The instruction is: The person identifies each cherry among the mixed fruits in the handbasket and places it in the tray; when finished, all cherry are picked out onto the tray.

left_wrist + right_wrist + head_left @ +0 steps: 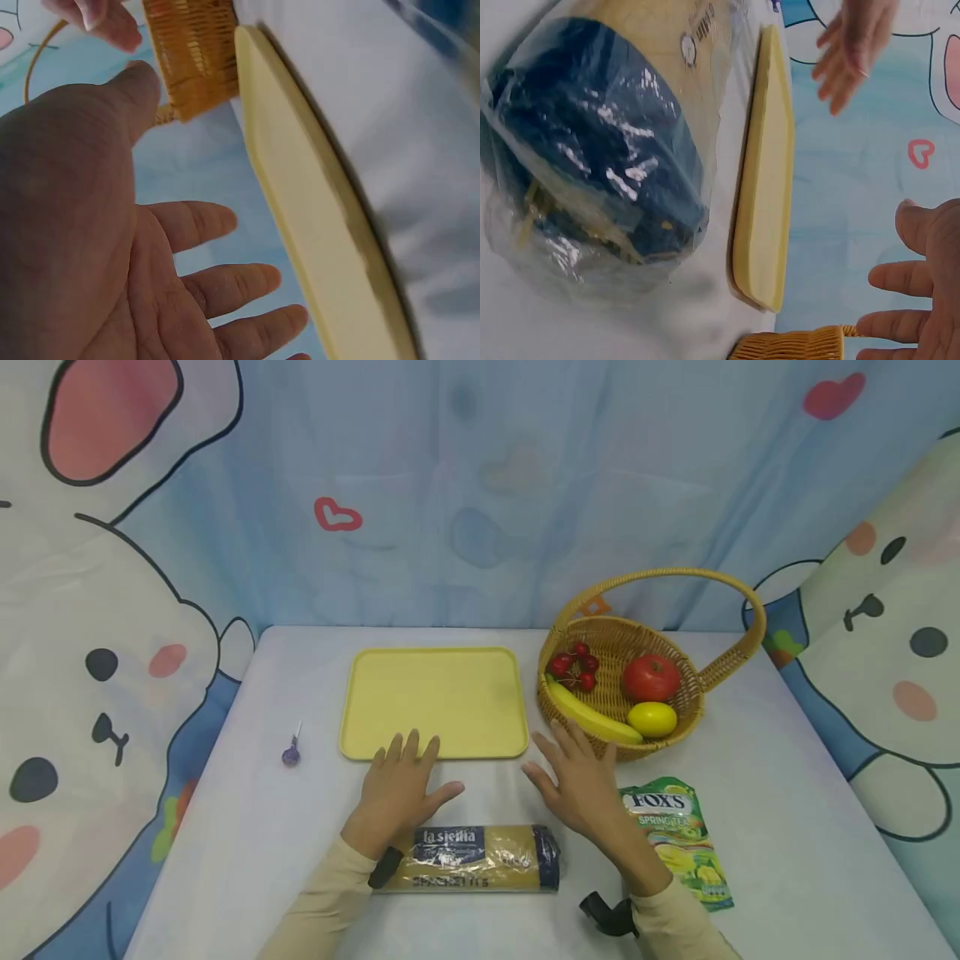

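Note:
My left hand is held above the table with its fingers spread, near the front edge of a yellow tray. Nothing lies in its palm in the left wrist view. My right hand, fingers also spread, hovers close to the front of a wicker basket. It holds nothing in the right wrist view. A pack of spaghetti lies between my forearms, its left end partly hidden by my left wrist. Beside my right forearm is a green Fox's spring tea bag, partly covered by that arm.
The basket holds a banana, a lemon, a red round fruit and a bunch of cherries; its tall handle leans right. A purple lollipop lies left of the tray. A patterned curtain hangs behind the table.

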The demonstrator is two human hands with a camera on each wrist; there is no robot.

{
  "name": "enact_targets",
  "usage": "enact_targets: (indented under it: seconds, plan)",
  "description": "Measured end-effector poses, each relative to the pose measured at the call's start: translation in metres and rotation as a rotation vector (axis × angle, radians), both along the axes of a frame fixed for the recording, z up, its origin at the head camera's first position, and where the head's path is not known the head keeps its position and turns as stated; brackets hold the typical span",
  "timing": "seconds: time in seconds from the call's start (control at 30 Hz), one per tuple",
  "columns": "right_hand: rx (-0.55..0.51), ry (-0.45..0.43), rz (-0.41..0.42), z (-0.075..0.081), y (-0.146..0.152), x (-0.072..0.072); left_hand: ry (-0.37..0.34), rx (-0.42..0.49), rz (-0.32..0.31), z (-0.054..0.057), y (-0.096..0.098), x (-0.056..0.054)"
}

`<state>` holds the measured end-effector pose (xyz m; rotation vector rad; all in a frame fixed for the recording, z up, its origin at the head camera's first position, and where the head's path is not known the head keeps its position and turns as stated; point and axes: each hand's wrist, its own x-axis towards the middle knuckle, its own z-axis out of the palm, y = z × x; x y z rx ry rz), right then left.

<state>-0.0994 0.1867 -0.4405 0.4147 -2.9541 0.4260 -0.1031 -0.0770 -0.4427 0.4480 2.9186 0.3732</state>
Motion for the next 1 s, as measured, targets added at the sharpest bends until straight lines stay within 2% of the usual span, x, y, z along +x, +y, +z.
enact_targets:
  seconds: [0.1, 0.23, 0.33, 0.43, 0.53, 0.6, 0.77, 1.0]
  plan:
    - [-0.029, 0.022, 0.009, 0.002, 0.004, -0.003, 0.001, 0.002, 0.044, -0.008, -0.013, -0.001]
    - [-0.083, 0.069, 0.026, 0.006, 0.011, -0.008, 0.047, 0.008, 0.099, -0.017, -0.032, -0.005]
    - [-0.150, 0.076, 0.036, 0.009, 0.017, -0.012, 0.063, 0.051, 0.151, -0.023, -0.045, -0.009]
    - [-0.220, 0.054, 0.042, 0.011, 0.022, -0.018, 0.034, 0.124, 0.194, -0.029, -0.056, -0.012]
    - [-0.273, 0.051, 0.045, 0.016, 0.029, -0.027, -0.006, 0.207, 0.212, -0.034, -0.064, -0.014]
    - [-0.308, 0.055, 0.049, 0.019, 0.035, -0.034, -0.006, 0.242, 0.218, -0.036, -0.068, -0.015]
    - [-0.382, 0.027, 0.027, 0.027, 0.054, -0.056, 0.022, 0.260, 0.241, -0.039, -0.072, -0.015]
    - [-0.418, -0.030, -0.022, 0.037, 0.081, -0.088, 0.005, 0.296, 0.241, -0.041, -0.075, -0.019]
